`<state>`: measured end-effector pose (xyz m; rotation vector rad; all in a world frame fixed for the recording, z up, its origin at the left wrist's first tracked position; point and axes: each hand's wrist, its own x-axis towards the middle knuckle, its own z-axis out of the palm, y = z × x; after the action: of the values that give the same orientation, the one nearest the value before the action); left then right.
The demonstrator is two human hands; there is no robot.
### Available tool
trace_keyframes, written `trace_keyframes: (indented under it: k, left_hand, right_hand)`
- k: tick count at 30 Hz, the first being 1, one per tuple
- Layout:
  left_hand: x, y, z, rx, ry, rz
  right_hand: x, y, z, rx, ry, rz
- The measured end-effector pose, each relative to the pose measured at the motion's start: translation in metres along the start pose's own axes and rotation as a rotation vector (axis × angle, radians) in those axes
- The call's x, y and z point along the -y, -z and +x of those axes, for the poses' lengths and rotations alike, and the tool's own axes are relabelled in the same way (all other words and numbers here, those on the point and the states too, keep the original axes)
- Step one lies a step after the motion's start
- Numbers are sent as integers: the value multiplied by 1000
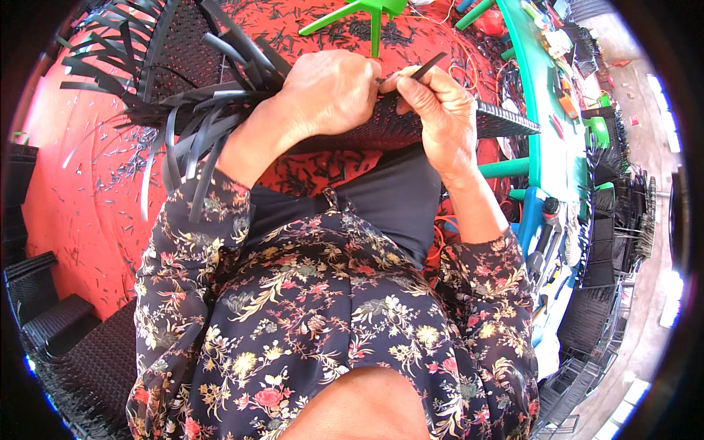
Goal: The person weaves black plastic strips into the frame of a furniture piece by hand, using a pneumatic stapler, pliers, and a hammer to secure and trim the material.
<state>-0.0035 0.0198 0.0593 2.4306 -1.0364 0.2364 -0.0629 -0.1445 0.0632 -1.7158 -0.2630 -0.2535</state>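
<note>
A black woven panel (367, 130) of flat plastic strips lies across my lap, its bound edge running off to the right. My left hand (330, 92) is closed in a fist over the panel's upper edge, knuckles up; whatever its fingers hold is hidden. Beside it my right hand (440, 114) pinches a narrow black strip (429, 66) between thumb and fingers, one end sticking up past them. The two hands nearly meet. A bundle of loose black strips (194, 139) fans out around my left wrist, next to another upright woven section (187, 48).
Black strip scraps litter the red floor covering (95, 213). Ahead stands a green plastic stool (375, 22). A long green table (539, 95) with tools runs along the right, beyond an orange cord (477, 70). Dark woven furniture (88, 352) sits at lower left.
</note>
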Motion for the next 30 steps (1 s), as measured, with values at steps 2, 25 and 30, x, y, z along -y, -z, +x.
trace_keyframes:
  k: [2,25,30]
  left_hand:
    - [1,-1,-6,-35,-69,-64]
    - [-8,-12,-35,-151,-174,16]
    - [-11,-8,-36,-149,-159,36]
  right_hand:
    - [2,-5,-3,-50,-91,186]
    - [49,3,18,110,-252,-43]
    - [32,-10,62,74,-71,-388]
